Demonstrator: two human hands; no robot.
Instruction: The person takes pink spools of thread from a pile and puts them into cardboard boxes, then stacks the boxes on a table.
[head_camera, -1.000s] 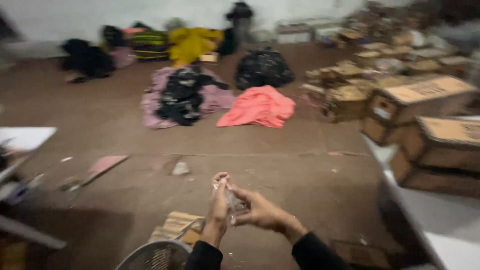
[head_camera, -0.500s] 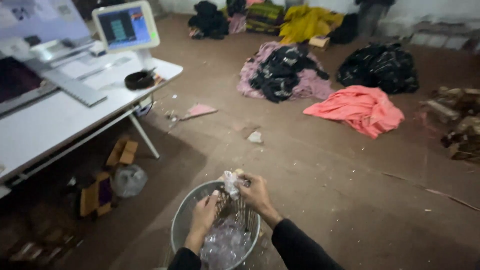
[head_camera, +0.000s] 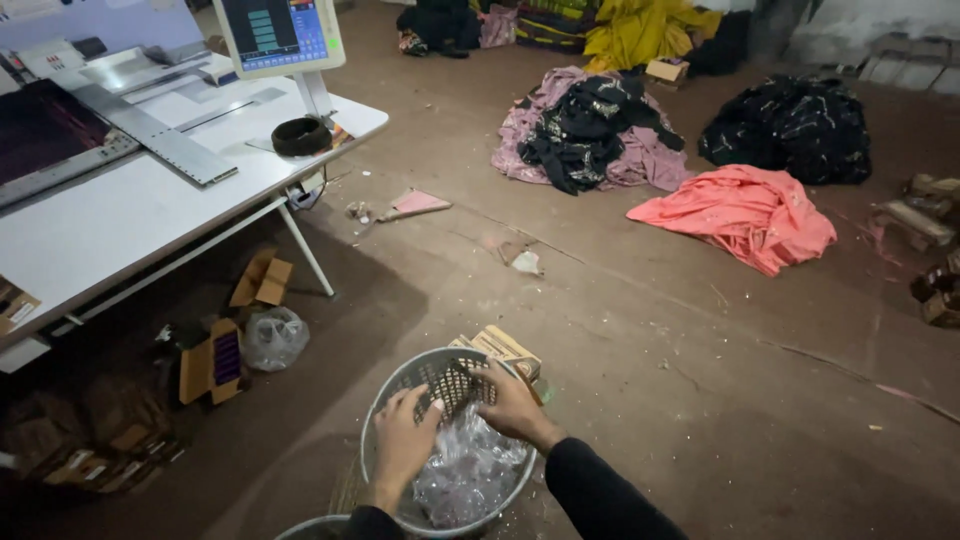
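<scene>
Head view: my left hand (head_camera: 403, 440) and right hand (head_camera: 507, 402), fingers loosely spread, press plastic (head_camera: 465, 475) into basket (head_camera: 400, 380); next I'd judge withdrawing both.

A garment workshop is indicated: heaps of clothing (head_camera: 600, 130) are piled on the bare dirty floor (head_camera: 700, 380), and a white worktable (head_camera: 130, 210) is fitted with a touchscreen (head_camera: 280, 35) at its far edge

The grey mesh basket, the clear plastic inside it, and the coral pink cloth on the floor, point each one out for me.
grey mesh basket (head_camera: 440, 372): head view, on its far inner wall.
clear plastic (head_camera: 470, 475): head view, on the crumpled middle of the heap.
coral pink cloth (head_camera: 745, 215): head view, on the middle of the pile.
</scene>
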